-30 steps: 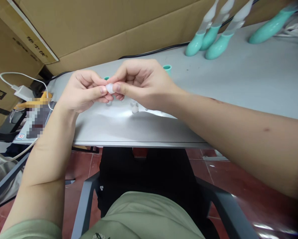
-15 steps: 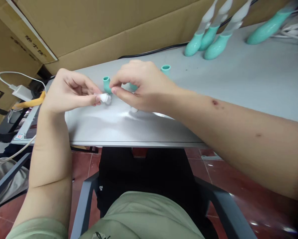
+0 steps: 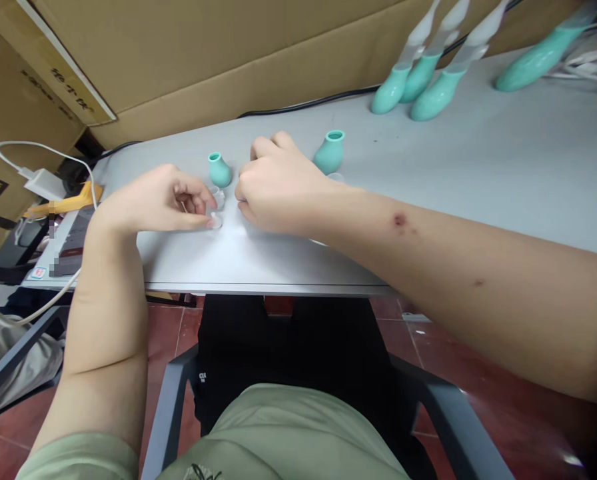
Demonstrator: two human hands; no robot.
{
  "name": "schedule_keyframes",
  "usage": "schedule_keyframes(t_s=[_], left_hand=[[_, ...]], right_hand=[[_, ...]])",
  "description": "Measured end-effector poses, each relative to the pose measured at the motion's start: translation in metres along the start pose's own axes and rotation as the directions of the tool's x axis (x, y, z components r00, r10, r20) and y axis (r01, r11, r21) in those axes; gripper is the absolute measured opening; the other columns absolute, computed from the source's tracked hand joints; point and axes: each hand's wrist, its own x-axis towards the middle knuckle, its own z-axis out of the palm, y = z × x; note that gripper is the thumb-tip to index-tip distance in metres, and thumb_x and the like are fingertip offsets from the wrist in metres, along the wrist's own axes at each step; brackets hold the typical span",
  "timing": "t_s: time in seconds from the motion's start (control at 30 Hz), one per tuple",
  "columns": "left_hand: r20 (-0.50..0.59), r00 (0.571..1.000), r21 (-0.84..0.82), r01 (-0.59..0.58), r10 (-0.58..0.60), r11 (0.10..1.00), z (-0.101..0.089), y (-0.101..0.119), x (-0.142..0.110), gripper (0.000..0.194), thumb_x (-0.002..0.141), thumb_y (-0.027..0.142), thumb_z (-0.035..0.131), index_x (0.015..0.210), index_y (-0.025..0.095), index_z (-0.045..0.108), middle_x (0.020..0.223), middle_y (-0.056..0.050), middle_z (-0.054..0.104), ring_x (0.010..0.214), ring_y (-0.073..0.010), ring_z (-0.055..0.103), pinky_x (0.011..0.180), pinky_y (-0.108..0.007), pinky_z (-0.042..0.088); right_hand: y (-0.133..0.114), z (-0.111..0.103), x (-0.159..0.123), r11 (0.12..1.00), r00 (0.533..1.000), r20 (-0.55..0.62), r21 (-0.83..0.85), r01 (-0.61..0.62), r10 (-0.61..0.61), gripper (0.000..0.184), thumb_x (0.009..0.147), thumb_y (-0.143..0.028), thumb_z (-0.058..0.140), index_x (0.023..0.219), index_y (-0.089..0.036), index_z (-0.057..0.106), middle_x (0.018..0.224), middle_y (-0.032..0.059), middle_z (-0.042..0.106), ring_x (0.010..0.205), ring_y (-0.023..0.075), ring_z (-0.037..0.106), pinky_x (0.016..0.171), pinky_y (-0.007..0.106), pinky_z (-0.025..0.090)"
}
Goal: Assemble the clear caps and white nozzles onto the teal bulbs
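Whitish see-through plastic makes up the small round piece (image 3: 216, 221) on the grey table (image 3: 478, 160), right at the thumb tip of the left hand (image 3: 161, 201). That hand's thumb and fingers are a bit apart, bent like a loose claw. Next to its fingertips is a second clear, bumpy plastic piece (image 3: 219, 197). The right hand (image 3: 282, 183) has its fingers curled down; what they may hold cannot be told. Just behind the hands stand a small green bulb (image 3: 220, 171) and a round green bulb (image 3: 329, 155), both shiny, with open mouths and nothing on top, so these two look not yet put together. Farther back, three green bulbs with clear necks and long white tips (image 3: 436, 97) lean close together and look done. Another long green bulb (image 3: 533, 63) has a clear neck, but its top is cut off from view.
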Motion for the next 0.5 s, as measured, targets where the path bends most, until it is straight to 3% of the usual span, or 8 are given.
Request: schedule_keyframes(t_s=[0.1, 0.2, 0.33, 0.5], left_hand=[[-0.160, 0.987, -0.029, -0.040, 0.035, 0.999, 0.002, 0.000, -0.002, 0.041, 0.097, 0.066, 0.106, 0.106, 0.028, 0.093, 0.085, -0.001, 0.086, 0.075, -0.0182, 0.074, 0.068, -0.036, 0.060], [-0.323, 0.943, 0.044, -0.075, 0.085, 0.996, 0.003, -0.002, 0.001, 0.053, 0.100, 0.078, 0.104, 0.112, 0.028, 0.089, 0.094, -0.002, 0.084, 0.083, -0.0178, 0.071, 0.076, -0.040, 0.060], [-0.316, 0.942, 0.165, -0.063, 0.113, 0.984, 0.004, -0.004, 0.007, 0.050, 0.096, 0.072, 0.103, 0.109, 0.025, 0.089, 0.113, -0.006, 0.087, 0.089, -0.0187, 0.075, 0.078, -0.040, 0.063], [-0.244, 0.959, 0.167, -0.102, 0.141, 0.981, 0.005, -0.007, 0.011, 0.025, 0.098, 0.054, 0.097, 0.098, 0.030, 0.094, 0.109, -0.006, 0.090, 0.094, -0.0226, 0.079, 0.078, -0.036, 0.064]], right_hand=[[0.000, -0.004, -0.002, 0.999, 0.998, 0.051, -0.019, 0.039, -0.038, 0.028, 0.117, -0.008, 0.063, 0.116, -0.015, 0.090, 0.110, 0.0237, 0.089, 0.153, 0.0482, 0.070, 0.136, 0.063, 0.052], [0.000, -0.007, -0.002, 1.000, 0.997, 0.080, -0.021, 0.014, -0.012, 0.035, 0.115, -0.003, 0.059, 0.123, -0.015, 0.091, 0.103, 0.0211, 0.087, 0.149, 0.0473, 0.071, 0.133, 0.060, 0.049], [-0.003, -0.009, -0.001, 1.000, 0.996, 0.083, 0.004, 0.010, -0.010, 0.036, 0.114, 0.001, 0.059, 0.124, -0.014, 0.091, 0.109, 0.0209, 0.088, 0.148, 0.0448, 0.073, 0.130, 0.056, 0.048], [-0.001, -0.001, 0.004, 0.999, 0.998, 0.060, 0.042, -0.004, 0.002, 0.029, 0.110, 0.001, 0.068, 0.114, -0.016, 0.091, 0.099, 0.0174, 0.084, 0.143, 0.0447, 0.073, 0.129, 0.058, 0.049]])
